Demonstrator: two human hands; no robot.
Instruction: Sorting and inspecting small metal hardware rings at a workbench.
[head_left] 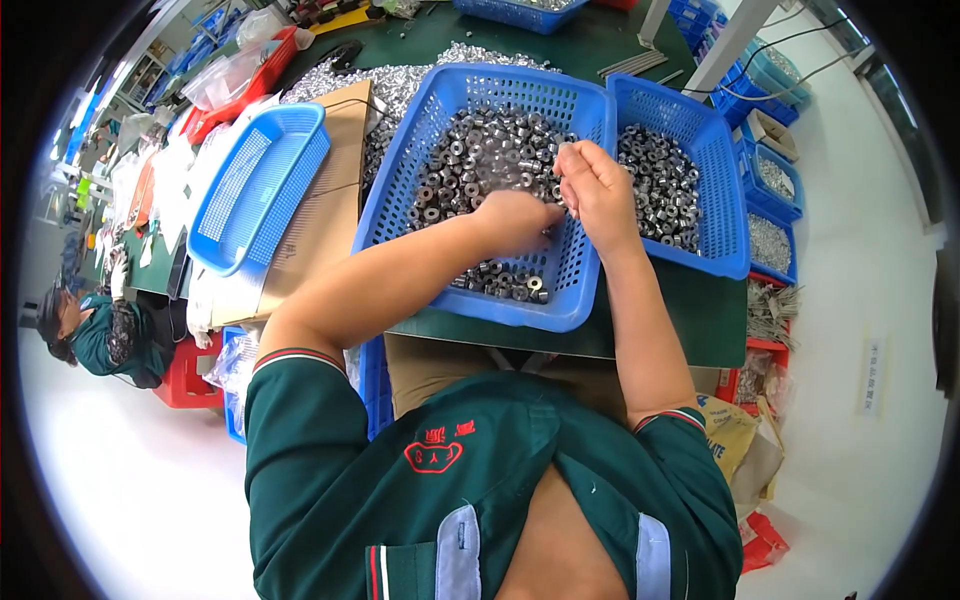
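A blue perforated basket point(577, 300) stands in front of me, holding many small dark metal rings or bushings point(455, 165) with holes through them. My left hand point(515, 218) is low over these parts near the basket's right side; its fingertips are smeared by motion, so their grip cannot be made out. Beside it, at the basket's right rim, my right hand point(600, 190) is raised with its fingers curled closed. What the right fingers hold, if anything, is hidden. A second blue basket point(722, 170) to the right contains similar metal parts point(660, 185).
At left, a light-blue basket point(215, 225) rests on cardboard point(335, 160). Shiny small parts point(480, 55) are heaped behind the main basket on the green table point(590, 45). Blue bins point(770, 180) line the right side. Another person point(110, 325) sits far left near a red stool point(190, 375).
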